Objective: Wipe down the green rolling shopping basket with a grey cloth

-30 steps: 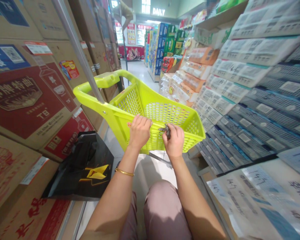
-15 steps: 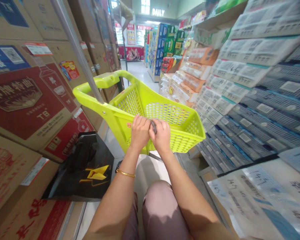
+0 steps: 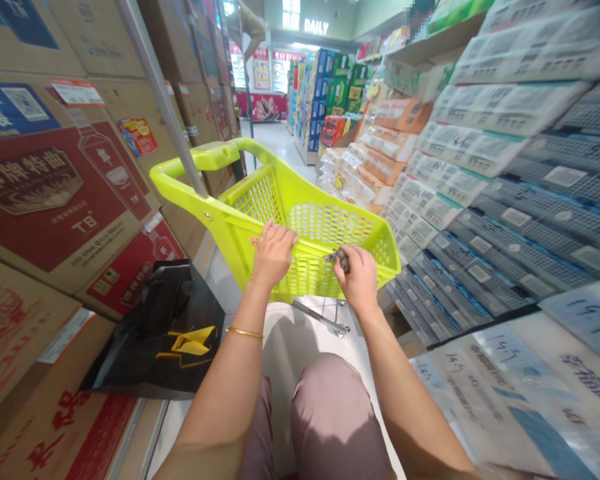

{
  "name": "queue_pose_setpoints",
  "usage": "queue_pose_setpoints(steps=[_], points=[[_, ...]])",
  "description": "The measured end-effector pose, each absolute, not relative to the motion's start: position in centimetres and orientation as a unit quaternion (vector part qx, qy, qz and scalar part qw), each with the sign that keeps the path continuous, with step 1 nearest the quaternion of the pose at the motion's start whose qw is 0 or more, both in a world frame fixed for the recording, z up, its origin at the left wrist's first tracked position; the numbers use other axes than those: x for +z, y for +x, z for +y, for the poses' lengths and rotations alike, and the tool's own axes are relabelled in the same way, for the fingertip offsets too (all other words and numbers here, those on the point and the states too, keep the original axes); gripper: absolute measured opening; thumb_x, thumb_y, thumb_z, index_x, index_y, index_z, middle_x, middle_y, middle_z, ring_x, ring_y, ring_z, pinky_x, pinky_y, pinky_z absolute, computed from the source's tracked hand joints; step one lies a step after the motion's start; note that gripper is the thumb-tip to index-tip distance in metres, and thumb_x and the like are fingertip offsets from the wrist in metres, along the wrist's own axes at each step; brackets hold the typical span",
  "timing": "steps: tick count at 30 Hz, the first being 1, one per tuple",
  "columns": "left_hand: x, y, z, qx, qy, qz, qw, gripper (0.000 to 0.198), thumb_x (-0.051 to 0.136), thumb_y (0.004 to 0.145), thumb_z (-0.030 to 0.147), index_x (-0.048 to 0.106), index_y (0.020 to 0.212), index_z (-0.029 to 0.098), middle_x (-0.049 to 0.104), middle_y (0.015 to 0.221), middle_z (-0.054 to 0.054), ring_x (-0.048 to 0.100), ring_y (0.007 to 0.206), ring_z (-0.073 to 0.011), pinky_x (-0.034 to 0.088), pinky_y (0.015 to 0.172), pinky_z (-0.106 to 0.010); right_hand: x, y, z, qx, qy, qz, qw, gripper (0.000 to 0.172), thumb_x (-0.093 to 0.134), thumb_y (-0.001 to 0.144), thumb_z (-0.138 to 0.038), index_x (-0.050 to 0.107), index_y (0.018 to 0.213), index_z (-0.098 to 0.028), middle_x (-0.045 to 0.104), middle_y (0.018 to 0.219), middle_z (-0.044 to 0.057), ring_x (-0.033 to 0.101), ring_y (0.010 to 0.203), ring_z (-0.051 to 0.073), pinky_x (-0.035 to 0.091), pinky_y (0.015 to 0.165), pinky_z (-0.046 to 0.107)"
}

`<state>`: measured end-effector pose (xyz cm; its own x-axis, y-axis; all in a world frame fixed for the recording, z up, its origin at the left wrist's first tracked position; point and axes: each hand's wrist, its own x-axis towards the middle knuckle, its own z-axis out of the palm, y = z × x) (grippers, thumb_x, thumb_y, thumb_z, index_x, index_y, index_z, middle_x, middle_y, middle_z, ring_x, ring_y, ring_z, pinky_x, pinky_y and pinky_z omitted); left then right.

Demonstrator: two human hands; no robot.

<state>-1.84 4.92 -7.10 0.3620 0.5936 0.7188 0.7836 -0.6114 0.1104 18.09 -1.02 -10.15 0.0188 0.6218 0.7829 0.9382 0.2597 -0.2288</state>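
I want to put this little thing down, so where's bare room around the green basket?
Bare: inside the basket, past the left hand gripping its near rim and the right hand pinching the small dark thing; the pale floor between basket and knees. Crowded: cartons and black bag leftward, stacked packs rightward.

1. The cart (image 3: 260, 197) stands in the aisle, before the knees (image 3: 330, 407).
2. The left hand (image 3: 273, 257) and the right hand (image 3: 361, 283) sit on its near rim, with a small item (image 3: 341, 258) in the right grip.
3. Cartons (image 3: 55, 193) stand left, a bag (image 3: 170, 333) against them; packs (image 3: 505, 200) lie right.
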Motion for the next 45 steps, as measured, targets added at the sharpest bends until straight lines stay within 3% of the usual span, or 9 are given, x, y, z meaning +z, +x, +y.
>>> queue_pose_setpoints(steps=[9,17,26,33,39,45], points=[[-7.2,-0.5,4.4,-0.389,-0.804,-0.44,0.088,0.029,0.032,0.094,0.023,0.059,0.101,0.019,0.064,0.104,-0.005,0.042,0.126,-0.0209,0.024,0.114,-0.047,-9.8,14.8,0.2,-0.17,-0.617,-0.642,0.422,0.029,0.051,0.083,-0.027,0.061,0.107,-0.014,0.063,0.099,0.012,0.052,0.095,0.024,0.041,0.085,0.037],[-8.2,1.4,4.2,-0.318,-0.838,-0.432,0.102,0.021,0.04,0.09,0.022,0.061,0.095,0.019,0.064,0.094,-0.004,0.055,0.101,-0.019,0.032,0.11,-0.04,-9.4,12.5,0.4,-0.15,-0.61,-0.671,0.393,0.03,0.05,0.084,-0.029,0.059,0.11,-0.017,0.061,0.103,0.01,0.05,0.095,0.023,0.038,0.085,0.036],[-8.1,0.0,5.0,-0.314,-0.837,-0.431,0.122,0.021,0.04,0.089,0.018,0.061,0.09,0.02,0.062,0.09,-0.004,0.055,0.096,-0.019,0.033,0.109,-0.039,-10.6,12.4,0.8,-0.196,-0.57,-0.703,0.379,0.035,0.053,0.082,-0.023,0.057,0.116,-0.018,0.06,0.111,0.012,0.049,0.101,0.024,0.039,0.087,0.038],[-8.8,0.4,5.1,-0.336,-0.83,-0.428,0.125,0.024,0.038,0.092,0.022,0.062,0.092,0.02,0.062,0.09,-0.004,0.054,0.097,-0.0191,0.032,0.109,-0.04,-11.8,16.0,-1.5,-0.231,-0.588,-0.657,0.411,0.03,0.052,0.081,-0.023,0.059,0.11,-0.018,0.063,0.103,0.009,0.053,0.097,0.023,0.042,0.087,0.037],[-9.2,1.2,4.5,-0.357,-0.815,-0.438,0.126,0.022,0.04,0.091,0.019,0.062,0.089,0.02,0.062,0.086,-0.003,0.053,0.094,-0.0189,0.033,0.108,-0.039,-11.1,15.4,-2.0,-0.2,-0.624,-0.601,0.457,0.028,0.049,0.082,-0.025,0.06,0.106,-0.016,0.062,0.099,0.011,0.053,0.096,0.024,0.041,0.086,0.038],[-8.9,1.5,3.9,-0.36,-0.809,-0.452,0.11,0.022,0.04,0.091,0.022,0.062,0.089,0.02,0.062,0.089,-0.003,0.053,0.095,-0.0184,0.031,0.109,-0.038,-9.4,11.9,0.2,-0.131,-0.593,-0.666,0.433,0.031,0.047,0.084,-0.026,0.058,0.111,-0.016,0.063,0.103,0.012,0.052,0.098,0.023,0.04,0.089,0.038]])
